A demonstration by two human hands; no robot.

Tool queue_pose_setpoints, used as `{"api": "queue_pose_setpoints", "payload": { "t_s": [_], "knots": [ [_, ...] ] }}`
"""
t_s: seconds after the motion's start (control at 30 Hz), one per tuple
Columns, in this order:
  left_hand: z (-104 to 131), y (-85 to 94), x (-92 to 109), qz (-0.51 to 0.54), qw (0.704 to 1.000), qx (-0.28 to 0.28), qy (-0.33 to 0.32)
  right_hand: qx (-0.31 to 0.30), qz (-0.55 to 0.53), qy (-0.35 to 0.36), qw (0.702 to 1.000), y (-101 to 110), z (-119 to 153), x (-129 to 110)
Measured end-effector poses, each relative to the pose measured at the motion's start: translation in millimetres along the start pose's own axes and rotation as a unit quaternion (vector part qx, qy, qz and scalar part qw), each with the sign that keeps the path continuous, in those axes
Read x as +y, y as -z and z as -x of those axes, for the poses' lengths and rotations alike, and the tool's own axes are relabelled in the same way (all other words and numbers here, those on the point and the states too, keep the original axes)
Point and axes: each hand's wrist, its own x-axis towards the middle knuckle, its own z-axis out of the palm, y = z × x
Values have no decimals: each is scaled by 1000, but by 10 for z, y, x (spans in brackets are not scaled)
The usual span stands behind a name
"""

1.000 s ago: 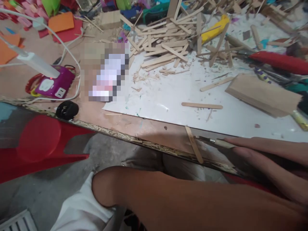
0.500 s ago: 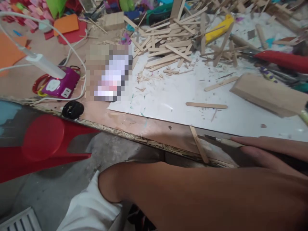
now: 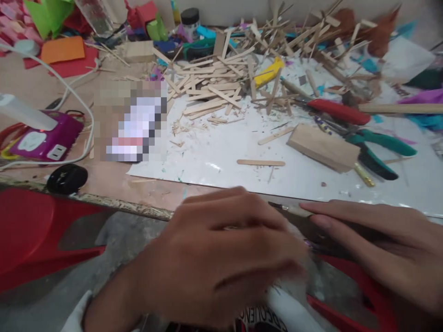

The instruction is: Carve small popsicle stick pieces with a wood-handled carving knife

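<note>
My right hand (image 3: 374,244) is closed around the pale handle of a craft knife (image 3: 299,211), whose dark metal tip points left along the table's front edge. Beside that tip, my left hand (image 3: 238,249) is in front of the table edge, its back toward me. Its fingers are bent and held together, blurred at the ends, and whatever they may hold is hidden. A single wooden craft stick (image 3: 261,162) lies on the white board (image 3: 207,161) beyond both hands. To the right of that stick rests a wooden block (image 3: 323,147).
Behind is a heap of craft sticks (image 3: 214,87). Green-handled pliers (image 3: 387,140) and a red-handled tool (image 3: 339,111) lie at right. A phone (image 3: 138,129), a purple power adapter (image 3: 48,136) with cables and a black round object (image 3: 67,179) are at left. Red stools (image 3: 27,235) stand below.
My left hand has swung from the far right to the middle, over the table edge. The craft stick that lay across that edge is out of sight. The camera view has shifted right.
</note>
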Motion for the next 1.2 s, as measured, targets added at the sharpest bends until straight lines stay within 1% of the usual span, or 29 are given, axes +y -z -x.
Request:
{"api": "queue_pose_setpoints", "payload": {
  "t_s": [0.03,0.07,0.13,0.2,0.33,0.43,0.63,0.8,0.87,1.03,1.1,1.2],
  "knots": [
    [-37,3,-13,-6,998,61,30,-1,-8,14,1000,18,-17,-33],
    [-69,-5,-33,-48,996,58,52,-3,-16,28,999,35,-33,-68],
    [-115,-44,-86,-111,991,25,77,-11,-25,54,998,55,-64,-139],
    [-146,-99,-137,-140,988,-24,67,-28,-30,80,996,56,-101,-199],
    [-201,-191,-165,-164,984,-58,25,-59,-32,109,992,25,-165,-255],
    [-245,-216,-150,-193,979,-66,10,-79,-30,121,989,3,-173,-247],
    [-314,-197,-162,-222,972,-77,-25,-94,-19,134,986,5,-175,-250],
    [-318,-196,-167,-261,961,-74,-52,-102,-26,125,987,15,-182,-264],
    [-295,-179,-168,-271,959,-71,-45,-104,-28,129,986,19,-176,-253],
    [-198,-93,-199,-257,965,-42,6,-98,-23,131,986,37,-150,-230],
    [-157,-71,-223,-242,969,-58,-1,-92,-23,128,987,43,-145,-230],
    [-116,-66,-257,-218,970,-106,-29,-88,-16,128,988,44,-164,-243]
  ]
}}
